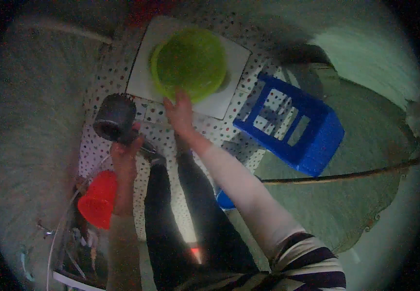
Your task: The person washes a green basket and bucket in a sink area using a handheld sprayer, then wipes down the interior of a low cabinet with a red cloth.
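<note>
My left hand (125, 149) grips a dark grey cylindrical vessel (114, 116) by its narrower lower part. The vessel is tilted, and its exact kind is hard to tell in the dim light. My right hand (181, 114) touches the near rim of a lime-green plastic basin (195, 62), its fingers spread apart. The basin appears tilted above a white square panel (210, 107) on the speckled floor. What the basin holds cannot be made out.
A blue plastic stool (319, 134) lies to the right. On the left, a red plastic container (97, 205) stands near a pale hose (59, 225). Part of a blue object (225, 200) shows beneath my right arm. My legs (161, 207) occupy the near middle of the speckled floor (102, 156).
</note>
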`<control>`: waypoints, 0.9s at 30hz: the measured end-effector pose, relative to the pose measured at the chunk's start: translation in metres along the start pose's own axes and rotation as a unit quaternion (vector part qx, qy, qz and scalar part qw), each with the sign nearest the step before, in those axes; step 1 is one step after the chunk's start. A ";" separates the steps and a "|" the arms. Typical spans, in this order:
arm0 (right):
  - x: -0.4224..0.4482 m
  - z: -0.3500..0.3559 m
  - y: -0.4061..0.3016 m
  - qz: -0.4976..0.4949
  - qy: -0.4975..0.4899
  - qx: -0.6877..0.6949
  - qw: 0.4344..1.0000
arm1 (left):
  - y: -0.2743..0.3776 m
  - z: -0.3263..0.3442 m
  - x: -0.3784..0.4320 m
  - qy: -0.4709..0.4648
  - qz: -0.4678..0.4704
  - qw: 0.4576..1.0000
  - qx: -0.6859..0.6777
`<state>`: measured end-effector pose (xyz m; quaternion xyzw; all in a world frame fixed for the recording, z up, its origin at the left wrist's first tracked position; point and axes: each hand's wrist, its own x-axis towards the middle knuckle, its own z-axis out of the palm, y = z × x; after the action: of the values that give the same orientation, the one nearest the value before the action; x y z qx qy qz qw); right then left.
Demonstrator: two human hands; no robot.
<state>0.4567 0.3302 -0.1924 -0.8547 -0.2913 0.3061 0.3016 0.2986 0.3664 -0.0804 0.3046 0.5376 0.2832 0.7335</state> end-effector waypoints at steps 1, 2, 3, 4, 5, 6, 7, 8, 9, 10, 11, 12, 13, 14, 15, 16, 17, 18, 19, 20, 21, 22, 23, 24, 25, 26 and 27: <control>0.014 0.017 -0.008 0.055 -0.030 0.002 0.998 | -0.005 -0.009 0.002 0.006 0.010 1.000 0.002; 0.025 0.034 -0.006 0.059 -0.034 0.003 0.998 | -0.009 -0.015 0.006 0.008 0.020 1.000 0.002; 0.034 0.048 -0.005 0.047 -0.006 -0.051 0.998 | -0.011 -0.020 0.008 0.010 0.024 0.997 0.070; 0.038 0.060 0.005 0.044 0.005 -0.079 0.996 | -0.015 -0.026 0.010 0.013 0.026 0.990 0.136; 0.043 0.069 0.013 0.041 0.017 -0.108 0.993 | -0.015 -0.028 0.010 0.014 0.019 0.990 0.137; 0.048 0.070 0.025 0.061 0.027 -0.127 0.990 | -0.015 -0.028 0.010 -0.005 -0.009 0.999 0.039; 0.053 0.070 0.039 0.079 0.036 -0.144 0.986 | -0.017 -0.029 0.009 -0.015 -0.023 1.000 -0.010; 0.057 0.068 0.048 0.096 0.044 -0.160 0.982 | -0.017 -0.032 0.008 -0.021 -0.037 0.997 -0.057; 0.061 0.062 0.059 0.112 0.055 -0.176 0.976 | -0.023 -0.036 0.006 -0.010 0.026 0.995 0.097; 0.065 0.053 0.065 0.127 0.066 -0.192 0.971 | -0.027 -0.040 0.006 -0.008 0.059 0.983 0.174; 0.061 0.038 0.056 0.125 0.059 -0.189 0.972 | -0.030 -0.052 0.003 0.009 0.090 0.963 0.252; 0.051 0.016 0.030 0.177 0.011 -0.041 0.983 | -0.028 -0.069 -0.002 0.030 0.065 0.962 0.262; 0.048 -0.005 0.017 0.230 -0.031 0.103 0.967 | -0.026 -0.077 -0.005 0.041 0.041 0.962 0.266; 0.055 -0.021 0.039 0.229 -0.014 0.100 0.968 | -0.024 -0.065 -0.002 0.026 0.045 0.964 0.261; 0.060 -0.031 0.078 0.247 0.056 0.236 0.938 | -0.025 -0.050 0.003 0.035 0.069 0.956 0.285; 0.062 -0.039 0.091 0.254 0.084 0.306 0.914 | -0.023 -0.044 0.004 0.044 0.081 0.949 0.300; 0.062 -0.046 0.096 0.264 0.108 0.374 0.883 | -0.023 -0.040 0.004 0.058 0.088 0.942 0.320; 0.060 -0.055 0.103 0.262 0.079 0.417 0.866 | -0.021 -0.036 0.004 0.088 0.012 0.929 0.358; 0.058 -0.065 0.101 0.255 0.054 0.460 0.849 | -0.021 -0.033 0.004 0.101 -0.023 0.921 0.376; 0.058 -0.063 0.105 0.256 0.056 0.461 0.848 | -0.020 -0.032 0.003 0.112 -0.059 0.911 0.392; 0.060 -0.061 0.109 0.286 0.093 0.494 0.816 | -0.024 -0.034 0.003 0.098 -0.054 0.938 0.328; 0.062 -0.058 0.108 0.300 0.107 0.512 0.798 | -0.027 -0.038 0.005 0.087 -0.048 0.960 0.262; 0.064 -0.056 0.107 0.315 0.124 0.528 0.779 | -0.031 -0.042 0.007 0.075 -0.041 0.977 0.195; 0.065 -0.055 0.107 0.306 0.087 0.578 0.752 | -0.036 -0.046 0.008 0.064 -0.033 0.989 0.127; 0.068 -0.052 0.110 0.295 0.049 0.625 0.722 | -0.040 -0.050 0.010 0.061 -0.029 0.993 0.093; 0.069 -0.048 0.112 0.296 0.045 0.626 0.720 | -0.044 -0.053 0.011 0.058 -0.024 0.996 0.060; 0.069 -0.043 0.115 0.317 0.035 0.633 0.705 | -0.050 -0.056 0.012 0.033 0.004 0.993 0.115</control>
<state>0.5668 0.2882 -0.2685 -0.5145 0.2694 0.4664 0.6673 0.2521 0.3504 -0.1385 0.3796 0.5897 0.2318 0.6741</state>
